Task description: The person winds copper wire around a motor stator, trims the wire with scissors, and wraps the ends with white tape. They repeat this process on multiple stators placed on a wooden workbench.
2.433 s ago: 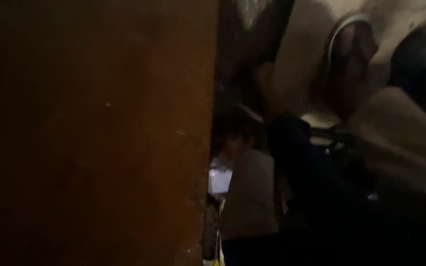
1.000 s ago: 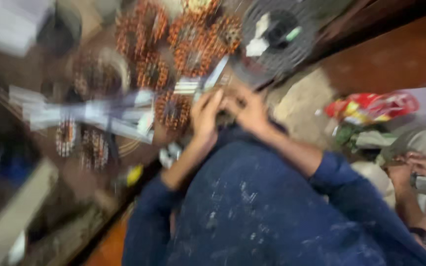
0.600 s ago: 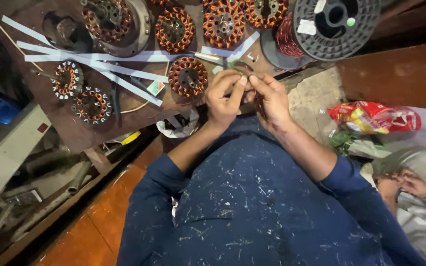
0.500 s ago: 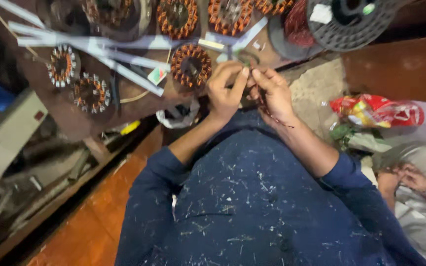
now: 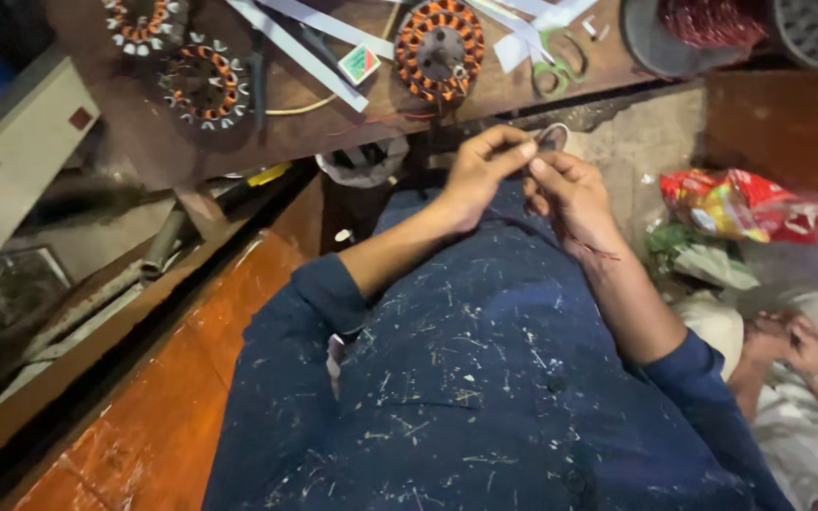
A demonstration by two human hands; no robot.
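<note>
My left hand (image 5: pixel 481 173) and my right hand (image 5: pixel 569 186) meet just below the workbench edge, fingertips pinched together on a small dark piece (image 5: pixel 552 138) and a thin reddish wire (image 5: pixel 591 248) that trails over my right wrist. Directly above the hands, a round motor stator with orange copper coils (image 5: pixel 440 49) lies on the brown wooden workbench (image 5: pixel 333 118). My sleeves and lap are dark blue cloth flecked with pale specks.
Two more stators (image 5: pixel 206 87) lie at the bench's left, with white paper strips (image 5: pixel 303 59), green-handled scissors (image 5: pixel 558 64) and a spool of red wire (image 5: pixel 712 21). A red snack bag (image 5: pixel 748 206) lies on the right. Another person's hands (image 5: pixel 792 343) rest at lower right.
The view has swung down: the bench has slid up toward the top edge. My hands have drawn back from the bench edge toward my lap, still pinched together.
</note>
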